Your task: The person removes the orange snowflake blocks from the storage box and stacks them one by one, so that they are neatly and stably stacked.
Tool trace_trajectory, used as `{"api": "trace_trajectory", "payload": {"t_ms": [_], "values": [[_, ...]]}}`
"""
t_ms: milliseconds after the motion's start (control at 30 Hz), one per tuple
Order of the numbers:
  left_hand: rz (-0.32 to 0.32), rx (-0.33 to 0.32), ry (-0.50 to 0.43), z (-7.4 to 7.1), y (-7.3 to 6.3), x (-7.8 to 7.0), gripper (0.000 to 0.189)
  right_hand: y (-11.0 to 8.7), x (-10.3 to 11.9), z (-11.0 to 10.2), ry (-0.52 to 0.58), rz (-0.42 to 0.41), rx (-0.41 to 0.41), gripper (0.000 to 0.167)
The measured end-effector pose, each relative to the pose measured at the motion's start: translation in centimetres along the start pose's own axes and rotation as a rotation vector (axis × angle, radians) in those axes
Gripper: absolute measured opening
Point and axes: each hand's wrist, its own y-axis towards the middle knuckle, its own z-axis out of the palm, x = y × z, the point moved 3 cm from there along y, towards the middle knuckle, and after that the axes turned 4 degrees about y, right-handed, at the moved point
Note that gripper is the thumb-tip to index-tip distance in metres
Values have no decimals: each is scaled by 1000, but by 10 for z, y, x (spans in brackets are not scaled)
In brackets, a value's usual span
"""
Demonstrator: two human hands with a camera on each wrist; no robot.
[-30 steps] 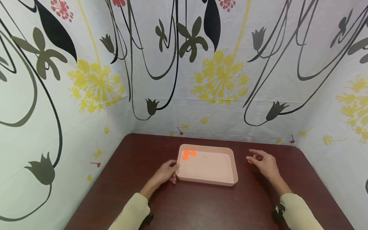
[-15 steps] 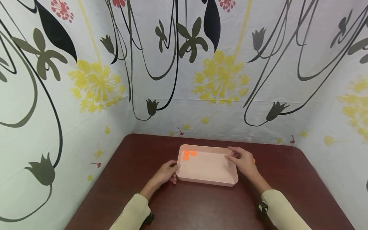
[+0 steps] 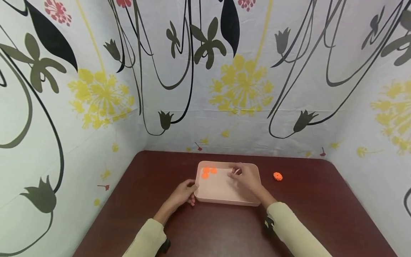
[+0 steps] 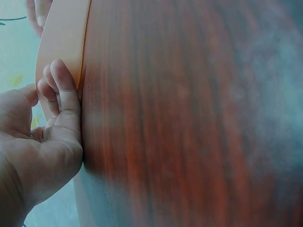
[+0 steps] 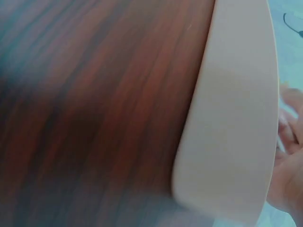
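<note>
A shallow pale pink tray (image 3: 221, 194) lies on the dark wood table. Three bright orange discs (image 3: 204, 176) sit close together in its far left corner. My left hand (image 3: 183, 192) grips the tray's left side, thumb over the rim and fingers against the outer wall (image 4: 64, 47). Over the tray's right half is my right hand (image 3: 245, 178), fingers bent and thumb tip near the index finger; I cannot tell whether it holds anything. In the right wrist view the tray wall (image 5: 232, 109) partly hides that hand (image 5: 289, 161).
A small clump of orange discs (image 3: 277, 176) rests on the table (image 3: 305, 200) to the right of the tray. White cloth (image 3: 179, 139) with printed flowers hangs behind the table and along both sides.
My right hand has moved left from the orange clump, across the tray's right rim and over its inside. The clump shows uncovered now. My left hand keeps its grip on the tray.
</note>
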Motion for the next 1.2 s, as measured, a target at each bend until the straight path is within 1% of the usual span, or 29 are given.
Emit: {"api": "trace_trajectory", "payload": {"t_ms": [67,133,233,433,633,700,967,1200], "values": [[-2,-1,-4,0,-1,-1,56,4,1,9,39,47,42,36],[-4,-1,-7,0,-2,-1,56,7,1,17,91,99,65,35],[-8,-4,-7,0,-2,-3,57,12,0,30,109,122,67,37],[0,-6,-5,1,0,0,55,21,-1,50,41,85,66,39],[11,1,-2,0,1,1,55,29,3,54,35,83,60,37],[8,-1,6,-1,0,0,54,30,4,55,15,96,62,35],[3,9,15,-4,-3,-1,54,36,7,60,-142,153,57,30],[-2,16,5,-3,-3,0,55,41,8,62,-191,204,41,24]]}}
